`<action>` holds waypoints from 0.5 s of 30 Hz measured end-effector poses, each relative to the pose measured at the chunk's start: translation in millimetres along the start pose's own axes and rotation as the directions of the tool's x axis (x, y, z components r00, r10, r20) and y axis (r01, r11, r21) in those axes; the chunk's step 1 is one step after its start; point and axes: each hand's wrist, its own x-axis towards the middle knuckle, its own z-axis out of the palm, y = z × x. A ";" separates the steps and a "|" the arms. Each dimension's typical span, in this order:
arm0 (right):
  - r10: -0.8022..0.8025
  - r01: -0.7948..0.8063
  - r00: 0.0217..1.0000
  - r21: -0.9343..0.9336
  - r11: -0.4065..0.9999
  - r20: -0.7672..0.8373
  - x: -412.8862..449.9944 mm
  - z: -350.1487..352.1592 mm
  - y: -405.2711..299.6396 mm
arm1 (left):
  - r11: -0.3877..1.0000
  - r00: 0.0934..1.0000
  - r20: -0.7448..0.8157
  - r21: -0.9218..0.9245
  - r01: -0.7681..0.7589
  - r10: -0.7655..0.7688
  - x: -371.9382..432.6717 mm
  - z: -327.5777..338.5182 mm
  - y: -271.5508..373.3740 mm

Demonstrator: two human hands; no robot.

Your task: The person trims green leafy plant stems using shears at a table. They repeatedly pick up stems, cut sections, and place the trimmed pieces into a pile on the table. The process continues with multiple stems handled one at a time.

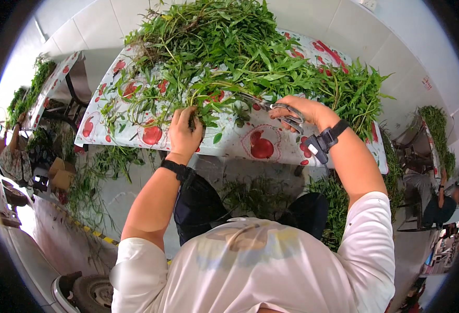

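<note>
My left hand [185,131] is closed around the lower ends of several leafy green stems at the near side of the table; dark roots or soil show between the fingers. In my right hand [304,111] is a pair of scissors [270,105], its loops around my fingers and its blades pointing left toward the stems. Whether the blades are apart is hard to tell. A big heap of leafy plants [229,39] covers the back of the table, and more greens [355,94] lie beyond my right hand. Loose sprigs and leaves are scattered left of my left hand.
The table has a white cover with red prints [151,135]. Cut greens lie on the floor [253,193] beneath it. Other tables with greens stand at far left and right, with a person [441,205] at the right and another [14,160] at the left. A cardboard box [62,173] stands left.
</note>
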 end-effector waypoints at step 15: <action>-0.032 0.021 0.990 0.082 0.996 0.136 5.8 19.2 7.7 | 0.920 0.927 -0.085 -0.186 0.345 -0.364 4.9 -0.4 -15.1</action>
